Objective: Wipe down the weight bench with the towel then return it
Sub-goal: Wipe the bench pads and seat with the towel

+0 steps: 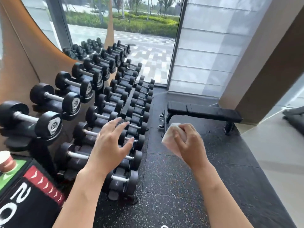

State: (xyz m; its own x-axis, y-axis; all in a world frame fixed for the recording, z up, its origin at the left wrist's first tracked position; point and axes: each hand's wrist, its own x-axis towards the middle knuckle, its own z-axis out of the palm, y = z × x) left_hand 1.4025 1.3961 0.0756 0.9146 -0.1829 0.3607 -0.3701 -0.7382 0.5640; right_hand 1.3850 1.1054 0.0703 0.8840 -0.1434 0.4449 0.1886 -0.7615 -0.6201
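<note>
Both bare forearms reach forward, palms down. The left hand (109, 146) hangs with fingers spread and relaxed, gripping nothing. To its right, at about the same height, the right hand (189, 144) is curled, clutching a crumpled white cloth towel (170, 137).

Bright daylight from the window (131, 30), wide-angle bending at the edges, perhaps slight motion blur lower left.

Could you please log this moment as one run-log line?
right hand: grips towel | left hand: open, above dumbbell rack | bench: ahead, untouched | stage: before wiping
</note>
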